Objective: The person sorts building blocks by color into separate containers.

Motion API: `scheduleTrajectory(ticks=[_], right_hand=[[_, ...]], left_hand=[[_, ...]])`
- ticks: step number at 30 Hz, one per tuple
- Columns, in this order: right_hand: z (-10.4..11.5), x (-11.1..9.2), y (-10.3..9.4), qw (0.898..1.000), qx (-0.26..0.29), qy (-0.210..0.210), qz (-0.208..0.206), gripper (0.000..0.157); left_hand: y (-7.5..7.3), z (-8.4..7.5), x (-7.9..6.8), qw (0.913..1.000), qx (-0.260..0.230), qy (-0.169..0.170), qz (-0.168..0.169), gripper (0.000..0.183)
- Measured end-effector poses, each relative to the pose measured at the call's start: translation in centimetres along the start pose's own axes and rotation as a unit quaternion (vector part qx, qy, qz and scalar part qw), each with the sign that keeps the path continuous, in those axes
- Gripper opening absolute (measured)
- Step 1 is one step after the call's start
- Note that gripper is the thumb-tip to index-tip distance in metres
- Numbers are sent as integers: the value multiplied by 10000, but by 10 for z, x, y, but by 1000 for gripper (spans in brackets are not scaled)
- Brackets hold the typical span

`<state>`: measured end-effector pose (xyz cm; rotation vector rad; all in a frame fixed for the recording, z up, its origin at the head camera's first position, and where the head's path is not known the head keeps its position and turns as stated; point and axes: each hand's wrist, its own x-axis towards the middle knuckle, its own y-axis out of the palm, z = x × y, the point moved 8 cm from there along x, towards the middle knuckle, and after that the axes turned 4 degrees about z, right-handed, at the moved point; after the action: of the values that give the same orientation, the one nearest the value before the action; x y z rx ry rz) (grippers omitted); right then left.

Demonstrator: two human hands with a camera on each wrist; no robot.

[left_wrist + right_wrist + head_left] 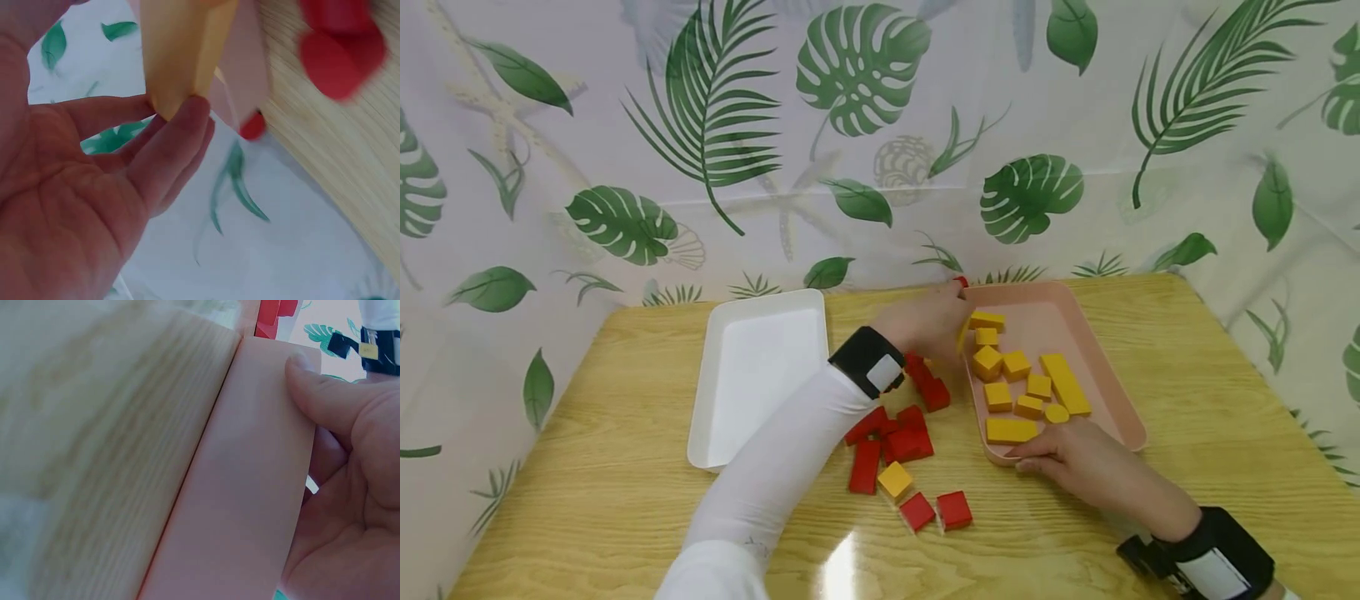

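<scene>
My left hand (934, 321) is at the left rim of a pink tray (1037, 310). In the left wrist view its fingers and thumb pinch a long yellow block (175, 56) by the tray's wall. My right hand (1093, 467) grips the tray's front rim. Its thumb (312, 394) presses the outer wall, and the other fingers are hidden behind that wall. Inside the tray lie several yellow blocks: cubes, a round piece (1056, 414) and long bars such as one yellow bar (1064, 384).
Left of the pink tray, several red blocks (910, 437) are scattered on the wooden table, with one yellow cube (895, 481) among them. A white tray (767, 358) stands at the left. Behind the tray's far left corner sits a red piece (961, 282). A leaf-print cloth (925, 225) hangs behind.
</scene>
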<state>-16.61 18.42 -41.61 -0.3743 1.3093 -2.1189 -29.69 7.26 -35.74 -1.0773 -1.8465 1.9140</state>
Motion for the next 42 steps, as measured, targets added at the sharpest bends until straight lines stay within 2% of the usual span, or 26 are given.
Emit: scheduleTrajectory(ticks=[2,5,6,8,13,19,23,28,31,34,37,42], right_hand=[[0,0,0,10000,-5,-8,-23,18],[0,0,1,10000,-23,-21,-29,19],[0,0,1,10000,-24,-38,-21,19],[2,2,2,9999,-34,-116,-39,19],[6,4,4,9996,9,-276,-115,17],[8,2,1,9989,28,-385,-271,16],[10,1,-2,9977,-95,-521,-427,15],[7,-1,-2,9982,-155,-425,-382,14],[6,-1,-3,9986,-96,-380,-369,15],[5,0,-2,9990,-47,-317,-309,16],[6,2,-1,9989,-77,-343,-302,16],[4,2,0,9992,-60,-330,-236,19]], left_hand=[[-4,-18,9,9997,177,140,-79,75],[-5,-45,21,9992,184,343,-66,87],[-4,-53,25,9989,171,421,-74,86],[-1,-68,30,9979,231,603,-83,87],[14,-94,44,9955,565,756,22,78],[26,-107,58,9958,645,591,258,63],[32,-112,62,9948,693,631,402,54],[30,-115,63,9929,786,852,252,56],[23,-114,57,9919,758,1018,54,64],[17,-110,44,9890,861,1206,0,69],[15,-106,23,9838,905,1549,14,67],[19,-97,-20,9756,544,2127,52,57]])
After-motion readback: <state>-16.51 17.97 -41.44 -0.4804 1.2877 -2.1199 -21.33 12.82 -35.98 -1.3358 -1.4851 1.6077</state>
